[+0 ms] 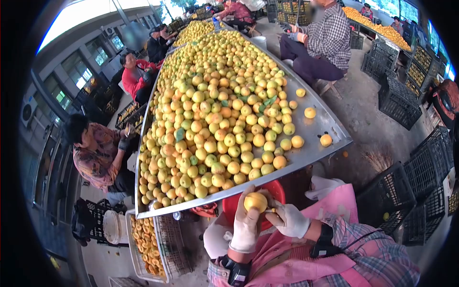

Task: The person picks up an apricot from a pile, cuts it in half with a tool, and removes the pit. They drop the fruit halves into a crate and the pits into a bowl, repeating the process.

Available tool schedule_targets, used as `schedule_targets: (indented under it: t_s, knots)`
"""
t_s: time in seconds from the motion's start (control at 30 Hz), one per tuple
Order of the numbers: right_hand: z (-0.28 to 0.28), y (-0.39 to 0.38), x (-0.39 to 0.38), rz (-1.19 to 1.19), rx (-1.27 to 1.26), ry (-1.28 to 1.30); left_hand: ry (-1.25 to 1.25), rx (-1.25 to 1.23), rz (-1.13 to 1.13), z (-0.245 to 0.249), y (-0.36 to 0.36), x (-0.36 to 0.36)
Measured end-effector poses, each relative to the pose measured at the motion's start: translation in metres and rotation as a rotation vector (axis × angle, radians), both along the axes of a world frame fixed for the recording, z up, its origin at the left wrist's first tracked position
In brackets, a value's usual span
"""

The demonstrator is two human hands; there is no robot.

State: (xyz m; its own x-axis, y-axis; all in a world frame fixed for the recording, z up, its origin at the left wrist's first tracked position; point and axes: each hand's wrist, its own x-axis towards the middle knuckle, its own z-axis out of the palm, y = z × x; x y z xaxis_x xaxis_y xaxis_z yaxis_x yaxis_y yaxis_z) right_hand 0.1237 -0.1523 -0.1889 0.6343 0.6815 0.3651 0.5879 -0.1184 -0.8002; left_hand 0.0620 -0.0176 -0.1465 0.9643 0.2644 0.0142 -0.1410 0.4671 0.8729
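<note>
My left hand [245,227], in a white glove, is closed round a yellow apricot [256,203] held just past the table's near edge. Close beside the fruit, my right hand [290,221], also gloved in white, has its fingers pinched together. Something small shows at those fingertips, but I cannot make out what it is. A red basin [276,189] sits below both hands, partly hidden by them. Whole yellow-orange apricots [210,119], with a few green leaves among them, are heaped on the metal table [318,131] in front of me.
A pale crate [167,248] of cut apricot halves [147,244] stands at lower left, near a white bucket [113,227]. Black crates [387,196] are stacked at right. Co-workers sit along both sides, including one in a checked shirt [330,36] and one in a patterned top [98,162].
</note>
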Motion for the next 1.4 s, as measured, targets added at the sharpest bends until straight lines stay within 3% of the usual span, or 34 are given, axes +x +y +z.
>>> schedule_targets:
  t_s: [0.03, 0.1, 0.17, 0.23, 0.33, 0.43, 0.47, 0.5, 0.6, 0.63, 0.73, 0.83, 0.9, 1.0, 1.1, 1.17, 1.27, 1.4]
  knots:
    - [0.0, 0.001, -0.003, -0.008, 0.027, 0.075, 0.003, -0.116, 0.051, 0.004, -0.007, -0.001]
    - [0.002, 0.001, -0.004, -0.02, 0.009, 0.108, 0.004, -0.021, 0.051, -0.011, -0.006, 0.0]
    - [0.005, 0.002, 0.0, 0.002, 0.151, 0.019, -0.004, 0.095, 0.045, -0.002, -0.005, -0.002]
    - [0.009, -0.007, 0.005, 0.064, 0.059, 0.029, -0.002, 0.143, 0.035, 0.01, 0.002, -0.008]
    - [0.02, -0.011, 0.012, 0.14, -0.04, 0.045, 0.04, 0.511, 0.004, 0.018, 0.011, -0.008]
    - [0.011, -0.007, 0.01, 0.152, 0.069, 0.116, 0.039, 0.369, -0.061, 0.014, 0.016, -0.006]
    - [0.013, -0.006, 0.008, 0.155, 0.068, 0.112, 0.026, 0.184, -0.005, 0.012, 0.008, -0.008]
    - [0.019, -0.006, 0.004, 0.124, 0.068, 0.106, 0.024, 0.185, -0.003, 0.008, 0.002, -0.008]
    - [0.013, -0.005, 0.0, 0.079, 0.058, 0.071, 0.035, -0.129, -0.023, 0.003, -0.008, -0.012]
    - [0.011, -0.006, 0.0, 0.063, 0.045, 0.033, 0.037, -0.131, -0.02, 0.006, -0.007, -0.014]
    - [0.022, -0.011, 0.011, 0.139, -0.044, -0.071, 0.117, 0.366, 0.07, 0.021, 0.006, -0.019]
    - [0.02, -0.011, 0.018, 0.188, -0.049, -0.117, 0.139, 0.542, -0.008, 0.022, 0.015, -0.015]
    - [0.021, -0.009, 0.013, 0.177, -0.061, -0.034, 0.168, 0.461, -0.048, 0.027, 0.013, -0.018]
    - [0.015, 0.001, 0.007, 0.136, 0.089, -0.044, 0.025, 0.066, 0.029, 0.005, -0.004, -0.018]
    - [0.021, 0.0, 0.004, 0.112, 0.064, 0.016, 0.063, 0.098, 0.085, 0.002, -0.008, -0.021]
    - [0.02, -0.004, 0.011, 0.16, 0.026, -0.014, 0.111, 0.145, 0.137, 0.015, -0.003, -0.025]
    - [0.02, -0.006, 0.016, 0.206, -0.007, -0.07, 0.235, 0.758, 0.145, 0.025, 0.009, -0.026]
    - [0.014, -0.005, 0.011, 0.153, 0.034, -0.115, 0.169, 0.915, 0.122, 0.032, 0.007, -0.026]
